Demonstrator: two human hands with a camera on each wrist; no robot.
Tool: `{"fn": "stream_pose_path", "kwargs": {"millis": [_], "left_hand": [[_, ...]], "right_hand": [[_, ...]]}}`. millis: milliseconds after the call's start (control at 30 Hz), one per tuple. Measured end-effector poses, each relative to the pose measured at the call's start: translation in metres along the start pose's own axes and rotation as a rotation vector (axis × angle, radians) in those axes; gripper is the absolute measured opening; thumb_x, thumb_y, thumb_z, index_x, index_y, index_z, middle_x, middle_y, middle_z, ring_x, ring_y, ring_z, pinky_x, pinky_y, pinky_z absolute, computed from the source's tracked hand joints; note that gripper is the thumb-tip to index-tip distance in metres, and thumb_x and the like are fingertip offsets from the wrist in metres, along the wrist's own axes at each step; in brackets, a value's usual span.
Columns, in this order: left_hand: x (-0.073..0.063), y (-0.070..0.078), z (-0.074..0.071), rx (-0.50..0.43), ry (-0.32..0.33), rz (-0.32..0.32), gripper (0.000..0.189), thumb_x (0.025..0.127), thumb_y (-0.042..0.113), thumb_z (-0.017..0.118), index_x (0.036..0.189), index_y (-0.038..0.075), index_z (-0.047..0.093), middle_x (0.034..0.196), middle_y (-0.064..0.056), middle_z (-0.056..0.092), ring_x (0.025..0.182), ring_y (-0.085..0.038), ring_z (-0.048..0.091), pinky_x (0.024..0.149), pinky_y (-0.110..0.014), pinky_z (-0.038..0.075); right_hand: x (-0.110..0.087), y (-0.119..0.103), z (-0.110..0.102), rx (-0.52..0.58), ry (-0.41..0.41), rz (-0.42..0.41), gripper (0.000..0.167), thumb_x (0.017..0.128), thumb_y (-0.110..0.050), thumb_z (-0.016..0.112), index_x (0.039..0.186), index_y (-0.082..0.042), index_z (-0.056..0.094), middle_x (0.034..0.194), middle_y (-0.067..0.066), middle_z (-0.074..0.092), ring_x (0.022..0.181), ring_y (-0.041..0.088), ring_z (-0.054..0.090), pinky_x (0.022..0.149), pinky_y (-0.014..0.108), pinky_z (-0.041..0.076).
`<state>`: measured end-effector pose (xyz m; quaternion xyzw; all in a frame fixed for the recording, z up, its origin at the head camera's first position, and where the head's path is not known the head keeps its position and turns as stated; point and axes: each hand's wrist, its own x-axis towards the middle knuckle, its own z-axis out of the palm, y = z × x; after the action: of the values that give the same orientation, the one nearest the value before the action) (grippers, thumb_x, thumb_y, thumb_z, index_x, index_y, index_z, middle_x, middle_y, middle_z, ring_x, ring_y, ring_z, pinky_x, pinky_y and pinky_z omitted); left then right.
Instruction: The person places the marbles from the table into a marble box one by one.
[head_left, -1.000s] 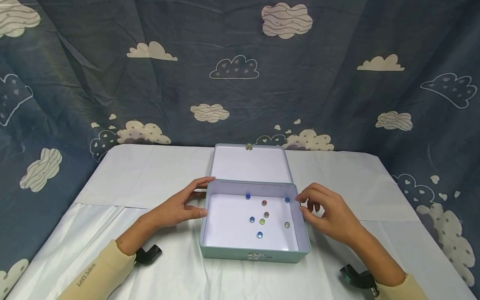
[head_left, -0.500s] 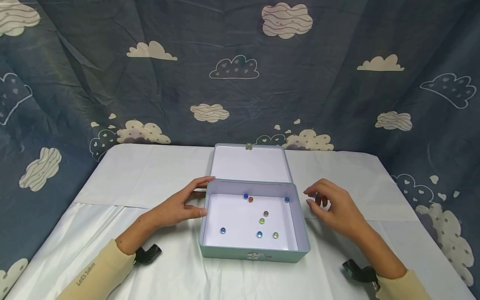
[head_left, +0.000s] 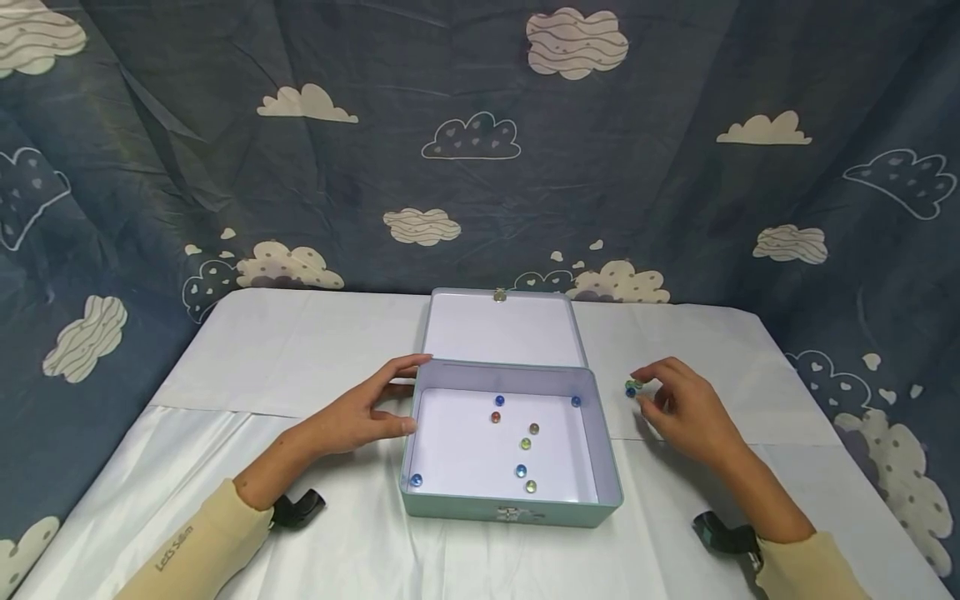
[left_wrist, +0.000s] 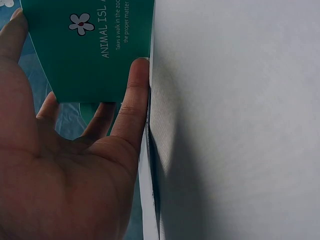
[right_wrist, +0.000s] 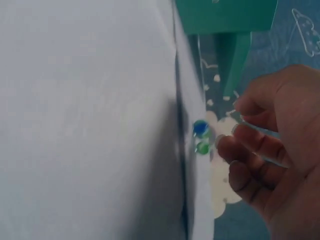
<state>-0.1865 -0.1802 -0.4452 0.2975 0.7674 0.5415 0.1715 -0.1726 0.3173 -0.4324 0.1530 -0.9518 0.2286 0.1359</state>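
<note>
A shallow green tin box (head_left: 510,508) with a white inside stands on the cloth, its lid (head_left: 498,329) folded back. Several glass marbles lie scattered on its floor, among them a red one (head_left: 496,417) and a blue one (head_left: 416,480) in the near left corner. My left hand (head_left: 367,412) touches the box's left wall with extended thumb and fingers. To the right of the box, a blue marble (right_wrist: 200,128) and a green marble (right_wrist: 202,147) sit close together. My right hand (head_left: 690,412) is beside them with fingers loosely bent; the right wrist view shows a gap between fingertips and marbles.
White cloth (head_left: 315,350) covers the table around the box. A dark blue curtain (head_left: 645,192) with cloud prints hangs behind and at both sides. Dark wrist cameras (head_left: 300,508) are strapped to both wrists.
My right hand has drawn away from the box's right wall toward the right, uncovering the two marbles there. Inside the box, several marbles have rolled, mostly leftward or nearer. The left hand stays put.
</note>
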Motion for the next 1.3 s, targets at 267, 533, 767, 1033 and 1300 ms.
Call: {"fn": "stream_pose_path", "kwargs": {"millis": [267, 533, 767, 1033, 1300], "left_hand": [[0.001, -0.001, 0.0, 0.0, -0.001, -0.003, 0.087, 0.1, 0.014, 0.075, 0.167, 0.039, 0.025, 0.167, -0.011, 0.032, 0.152, -0.041, 0.04, 0.104, -0.044, 0.056], [0.001, 0.0, -0.001, 0.008, -0.001, 0.019, 0.086, 0.1, 0.013, 0.075, 0.167, 0.038, 0.025, 0.166, -0.013, 0.033, 0.151, -0.043, 0.04, 0.103, -0.039, 0.057], [0.002, 0.001, -0.001, 0.003, -0.004, 0.027, 0.085, 0.101, 0.017, 0.075, 0.167, 0.036, 0.025, 0.166, -0.013, 0.033, 0.151, -0.044, 0.04, 0.103, -0.039, 0.057], [0.001, 0.001, -0.001, 0.002, -0.004, 0.02, 0.086, 0.101, 0.018, 0.076, 0.167, 0.037, 0.025, 0.166, -0.011, 0.033, 0.151, -0.043, 0.039, 0.103, -0.039, 0.057], [0.0, 0.0, -0.001, -0.008, -0.004, 0.016, 0.085, 0.101, 0.018, 0.076, 0.167, 0.037, 0.025, 0.166, -0.01, 0.033, 0.152, -0.043, 0.039, 0.103, -0.038, 0.057]], "right_hand": [[-0.002, 0.016, 0.004, -0.049, -0.107, 0.064, 0.048, 0.093, -0.006, 0.075, 0.14, -0.003, 0.064, 0.126, 0.019, 0.061, 0.085, 0.021, 0.055, 0.068, 0.032, 0.05], [-0.002, 0.019, 0.005, -0.052, -0.131, 0.088, 0.05, 0.093, -0.006, 0.075, 0.141, 0.0, 0.063, 0.127, 0.021, 0.059, 0.088, 0.023, 0.055, 0.072, 0.036, 0.05], [-0.003, 0.018, 0.006, -0.048, -0.115, 0.1, 0.039, 0.093, -0.006, 0.077, 0.129, 0.001, 0.066, 0.117, 0.019, 0.06, 0.087, 0.022, 0.056, 0.072, 0.036, 0.051], [-0.003, 0.017, 0.007, -0.047, -0.106, 0.071, 0.019, 0.091, -0.001, 0.074, 0.109, -0.001, 0.068, 0.099, 0.01, 0.063, 0.084, 0.021, 0.057, 0.071, 0.038, 0.052], [-0.002, 0.014, 0.006, -0.063, -0.095, 0.069, 0.016, 0.089, 0.0, 0.075, 0.104, -0.002, 0.072, 0.091, 0.006, 0.065, 0.08, 0.019, 0.056, 0.068, 0.036, 0.051]]}}
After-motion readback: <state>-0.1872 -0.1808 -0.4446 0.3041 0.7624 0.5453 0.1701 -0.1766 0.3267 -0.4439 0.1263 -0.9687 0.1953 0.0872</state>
